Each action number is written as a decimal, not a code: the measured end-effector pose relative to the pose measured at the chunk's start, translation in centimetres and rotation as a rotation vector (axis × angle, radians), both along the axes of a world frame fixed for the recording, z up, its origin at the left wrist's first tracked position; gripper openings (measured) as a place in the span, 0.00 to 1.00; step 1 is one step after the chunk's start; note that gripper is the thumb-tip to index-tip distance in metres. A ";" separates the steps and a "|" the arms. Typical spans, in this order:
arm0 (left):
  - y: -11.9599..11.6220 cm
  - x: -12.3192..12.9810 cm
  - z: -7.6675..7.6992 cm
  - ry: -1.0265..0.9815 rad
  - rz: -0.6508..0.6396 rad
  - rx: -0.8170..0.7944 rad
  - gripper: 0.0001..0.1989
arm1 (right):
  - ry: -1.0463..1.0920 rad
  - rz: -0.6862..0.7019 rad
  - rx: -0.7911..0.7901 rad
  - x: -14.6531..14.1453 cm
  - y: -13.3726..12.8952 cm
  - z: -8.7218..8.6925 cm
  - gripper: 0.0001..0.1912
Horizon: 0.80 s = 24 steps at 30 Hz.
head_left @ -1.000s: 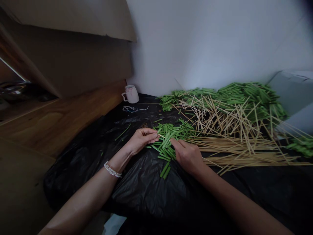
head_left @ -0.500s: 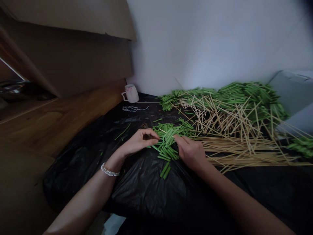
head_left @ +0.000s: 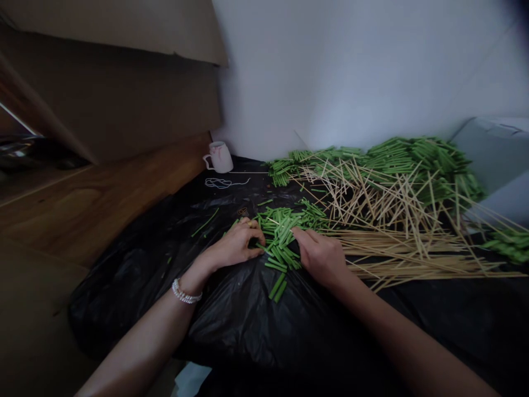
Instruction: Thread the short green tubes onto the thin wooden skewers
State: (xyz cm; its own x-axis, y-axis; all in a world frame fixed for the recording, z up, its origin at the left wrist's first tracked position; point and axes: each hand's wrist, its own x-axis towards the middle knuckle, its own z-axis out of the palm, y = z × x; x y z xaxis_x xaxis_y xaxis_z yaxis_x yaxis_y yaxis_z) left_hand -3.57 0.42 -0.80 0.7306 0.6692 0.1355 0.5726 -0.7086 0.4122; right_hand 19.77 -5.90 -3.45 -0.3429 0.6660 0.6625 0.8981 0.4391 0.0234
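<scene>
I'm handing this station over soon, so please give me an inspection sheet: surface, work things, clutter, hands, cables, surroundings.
Surface: wrinkled black plastic
Work things: cut green pieces, loosely heaped; thin sticks at right; larger green pile behind
Clutter: mug, standing upright
Hands: left hand at the pieces, thumb and fingers apart; right hand curled, its hold unclear
Cables: white cord before the mug; string or cable unclear
Surroundings: pale wall behind; wooden board at left

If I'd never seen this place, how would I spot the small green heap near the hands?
Start with the black plastic sheet spread below the pale wall. On it, between the left hand and the right hand, lies a loose heap of short green stalk pieces. It's smaller than the green stack at the wall, with two loose pieces just in front.
</scene>
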 end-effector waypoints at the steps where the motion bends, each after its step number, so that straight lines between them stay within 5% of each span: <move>1: 0.2 0.0 0.0 -0.038 0.006 -0.008 0.06 | 0.003 -0.004 -0.008 0.0 0.0 0.0 0.17; 6: 0.7 -0.3 0.0 -0.322 0.211 -0.030 0.08 | 0.037 -0.025 -0.062 0.1 0.0 0.1 0.18; 10: 0.6 0.0 0.1 -0.630 0.373 -0.283 0.14 | 0.036 -0.016 -0.058 0.0 -0.1 0.1 0.18; 17: 0.3 0.8 -0.8 -0.967 0.341 -0.813 0.16 | 0.031 0.026 -0.032 -0.3 -0.3 0.1 0.18; 24: 0.2 0.7 -0.5 -1.005 0.345 -0.898 0.15 | 0.012 0.024 -0.029 -0.5 -0.4 0.0 0.18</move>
State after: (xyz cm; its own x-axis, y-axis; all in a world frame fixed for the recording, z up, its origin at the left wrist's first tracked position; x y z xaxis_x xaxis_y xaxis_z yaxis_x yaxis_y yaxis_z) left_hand -2.86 0.64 -1.35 0.3598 0.9305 -0.0691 -0.1474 0.1298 0.9805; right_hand 19.28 -6.35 -3.41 -0.3510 0.6765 0.6474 0.8874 0.4609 -0.0005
